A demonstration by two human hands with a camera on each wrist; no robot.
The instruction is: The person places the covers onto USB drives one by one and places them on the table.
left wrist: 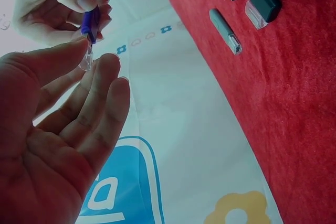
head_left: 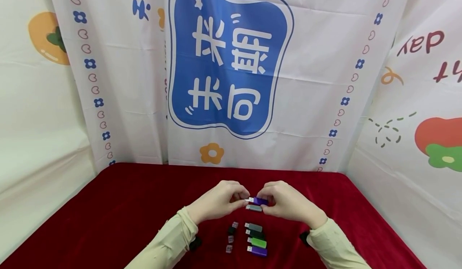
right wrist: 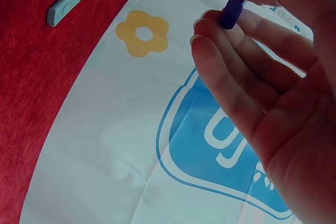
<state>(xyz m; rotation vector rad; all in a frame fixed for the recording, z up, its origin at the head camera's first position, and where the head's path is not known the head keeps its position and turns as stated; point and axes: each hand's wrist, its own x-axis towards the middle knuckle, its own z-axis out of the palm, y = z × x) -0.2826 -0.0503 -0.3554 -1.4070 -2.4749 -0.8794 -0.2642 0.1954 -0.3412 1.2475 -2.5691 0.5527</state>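
Observation:
My right hand [head_left: 288,203] pinches a purple USB stick [head_left: 261,201] between thumb and fingers, its metal plug pointing left. In the right wrist view, the purple body of this stick [right wrist: 231,12] shows between the thumb and fingertips. Opposite it, my left hand [head_left: 221,200] pinches a small clear cap [left wrist: 87,61] between thumb and forefinger. The cap is right at the plug end of the stick, and the two overlap in the left wrist view. Just below the hands in the head view lies a grey USB stick [head_left: 254,208] with a clear cap over its plug.
Nearer on the red cloth [head_left: 144,205] lies a column of uncapped USB sticks: grey [head_left: 254,227], black [head_left: 256,234], green [head_left: 258,243] and purple [head_left: 258,252]. Left of them are several small clear caps [head_left: 229,249] and a black piece [head_left: 231,231]. A printed white curtain [head_left: 306,100] hangs behind.

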